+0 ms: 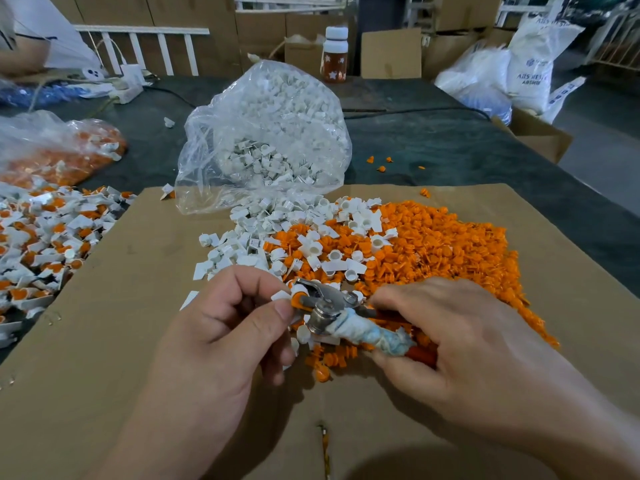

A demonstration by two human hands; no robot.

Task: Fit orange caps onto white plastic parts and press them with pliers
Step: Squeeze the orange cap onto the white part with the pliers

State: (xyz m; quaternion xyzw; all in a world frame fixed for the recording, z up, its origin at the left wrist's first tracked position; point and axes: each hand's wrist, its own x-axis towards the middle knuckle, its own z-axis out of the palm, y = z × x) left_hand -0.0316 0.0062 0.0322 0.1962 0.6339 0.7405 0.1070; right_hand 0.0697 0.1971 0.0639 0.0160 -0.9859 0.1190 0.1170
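Orange-capped part (297, 296) in pliers (325, 308) | left hand (225, 327) pinches part | right hand (450, 334) grips pliers

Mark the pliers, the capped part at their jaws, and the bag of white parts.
pliers (323, 295): head view, on the metal head just ahead of the pivot.
capped part (297, 300): head view, on its orange cap.
bag of white parts (266, 133): head view, on the clear plastic front.
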